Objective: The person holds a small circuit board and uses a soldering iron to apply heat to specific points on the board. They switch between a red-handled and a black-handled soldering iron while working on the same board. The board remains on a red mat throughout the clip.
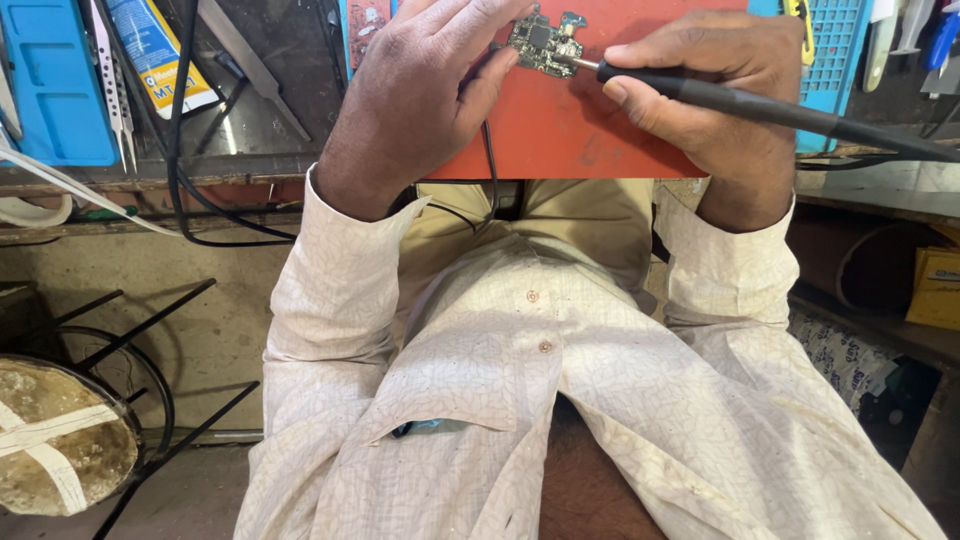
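The red work mat (570,130) carries everything here, and on it, pinned under the fingertips of the left hand (420,90), sits the small circuit board (545,42); the right hand (700,90) is wrapped tight round the black soldering iron (720,98), its metal tip touching the board's near edge just beside the left fingertips; that closeness is the worry, since a slip of the tip could catch a finger or skid across neighbouring parts, and a board held only by finger pressure could twist under the push; lingering heat might lift a pad, though the joint itself is too small to judge from here. Behind the grip, the iron's cable (890,145) trails off past the right wrist and could tug the handle; left of the holding hand lie tweezers (112,85) and black wires (180,120) on the cluttered bench; a blue perforated tray (835,50) stands beyond the right knuckles; nothing blocks the tip itself.
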The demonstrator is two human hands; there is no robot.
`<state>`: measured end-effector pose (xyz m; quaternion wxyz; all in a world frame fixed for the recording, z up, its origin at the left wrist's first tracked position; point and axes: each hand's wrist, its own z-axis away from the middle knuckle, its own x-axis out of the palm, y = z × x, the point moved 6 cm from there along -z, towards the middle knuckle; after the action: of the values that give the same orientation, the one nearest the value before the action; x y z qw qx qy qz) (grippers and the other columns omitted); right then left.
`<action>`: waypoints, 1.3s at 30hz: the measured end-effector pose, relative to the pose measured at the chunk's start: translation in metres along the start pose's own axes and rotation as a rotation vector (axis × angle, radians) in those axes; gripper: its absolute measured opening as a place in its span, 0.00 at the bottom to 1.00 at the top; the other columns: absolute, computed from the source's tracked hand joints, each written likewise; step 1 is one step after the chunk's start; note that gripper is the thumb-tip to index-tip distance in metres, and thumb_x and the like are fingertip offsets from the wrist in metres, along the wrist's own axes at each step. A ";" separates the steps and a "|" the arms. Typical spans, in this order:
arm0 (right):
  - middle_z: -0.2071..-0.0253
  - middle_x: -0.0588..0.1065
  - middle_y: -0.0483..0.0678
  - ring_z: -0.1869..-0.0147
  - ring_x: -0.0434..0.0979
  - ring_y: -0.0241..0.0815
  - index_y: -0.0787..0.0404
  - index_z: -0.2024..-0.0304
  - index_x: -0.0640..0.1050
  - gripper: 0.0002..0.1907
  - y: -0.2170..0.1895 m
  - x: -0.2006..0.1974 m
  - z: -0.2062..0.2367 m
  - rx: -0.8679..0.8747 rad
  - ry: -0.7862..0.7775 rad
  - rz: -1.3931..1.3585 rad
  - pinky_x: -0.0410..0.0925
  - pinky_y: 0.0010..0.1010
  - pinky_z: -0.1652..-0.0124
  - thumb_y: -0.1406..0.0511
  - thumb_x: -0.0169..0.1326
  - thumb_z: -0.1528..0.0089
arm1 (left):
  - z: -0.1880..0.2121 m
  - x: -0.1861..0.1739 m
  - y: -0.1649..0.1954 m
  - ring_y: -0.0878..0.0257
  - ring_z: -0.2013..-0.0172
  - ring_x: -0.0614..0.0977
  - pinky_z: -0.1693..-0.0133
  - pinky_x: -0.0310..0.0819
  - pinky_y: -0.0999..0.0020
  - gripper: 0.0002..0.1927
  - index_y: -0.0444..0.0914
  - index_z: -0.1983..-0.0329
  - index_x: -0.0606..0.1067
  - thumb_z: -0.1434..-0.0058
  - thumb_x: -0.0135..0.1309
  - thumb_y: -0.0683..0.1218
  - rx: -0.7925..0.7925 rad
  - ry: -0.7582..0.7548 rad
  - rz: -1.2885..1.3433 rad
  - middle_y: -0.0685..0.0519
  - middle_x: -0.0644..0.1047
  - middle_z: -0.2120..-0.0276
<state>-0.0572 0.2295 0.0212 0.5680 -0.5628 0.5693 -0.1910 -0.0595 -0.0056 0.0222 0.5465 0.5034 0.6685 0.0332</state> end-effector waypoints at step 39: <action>0.60 0.81 0.54 0.60 0.81 0.38 0.71 0.54 0.83 0.08 -0.010 -0.004 -0.004 0.066 0.061 -0.006 0.71 0.21 0.59 0.77 0.65 0.36 | -0.006 -0.002 0.004 0.46 0.41 0.78 0.39 0.73 0.55 0.17 0.33 0.38 0.72 0.28 0.56 0.38 -0.034 0.006 0.006 0.44 0.78 0.45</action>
<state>-0.0578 0.2286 0.0326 0.5678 -0.5395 0.5782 -0.2285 -0.0622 -0.0021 0.0288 0.5527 0.4959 0.6680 0.0476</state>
